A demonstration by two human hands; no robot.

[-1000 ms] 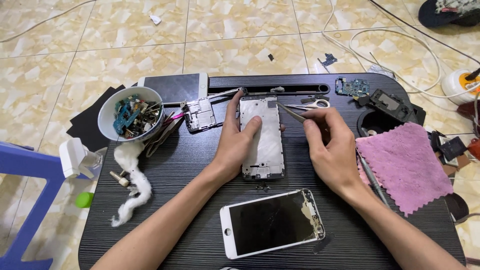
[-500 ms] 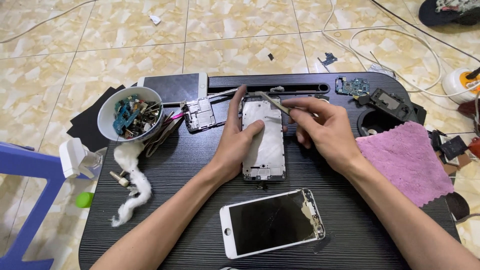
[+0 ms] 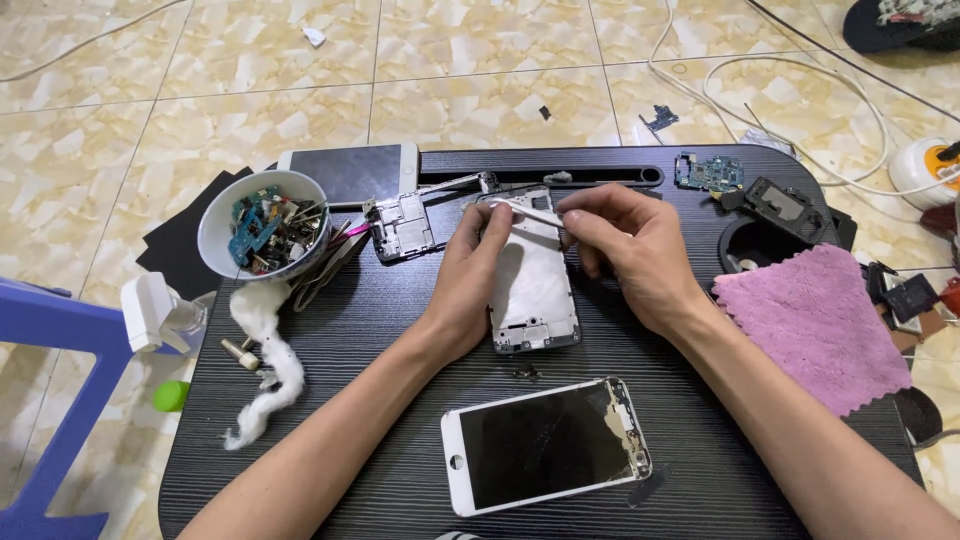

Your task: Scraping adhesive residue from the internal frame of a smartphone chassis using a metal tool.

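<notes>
Head view, looking down on a dark wood-grain counter (image 3: 400, 330) set over a beige tiled floor (image 3: 200, 90).

Left hand (image 3: 470, 275): lies along the left edge of a silver opened phone housing (image 3: 533, 290), which rests flat near the counter's middle. The left grip is closed on the housing, thumb and fingers pinching its upper left corner.

Right hand (image 3: 625, 250): over the upper right of the housing, fingers curled shut around thin metal tweezers (image 3: 527, 208). The tweezer tips point left, toward the housing's top edge and just beside the left fingertips (whether the tips hold anything is too small to tell).

Surroundings:
- A white-framed phone screen panel with cracked dark glass (image 3: 545, 445) lies face up nearer the person, well apart from the housing.
- A small metal shield plate (image 3: 402, 226) sits just left of the left hand.
- A white round bowl of mixed small electronic parts (image 3: 265, 228) stands at the counter's left, with a second white phone with a dark screen (image 3: 350, 170) behind it.
- A strand of white cotton wool (image 3: 265, 365) trails below the bowl.
- A pink microfibre cloth (image 3: 815, 325) lies at the right, near the right forearm.
- A small green circuit board (image 3: 708, 172) lies at the far right edge.
- White cables (image 3: 790, 70) loop over the floor behind the counter.
</notes>
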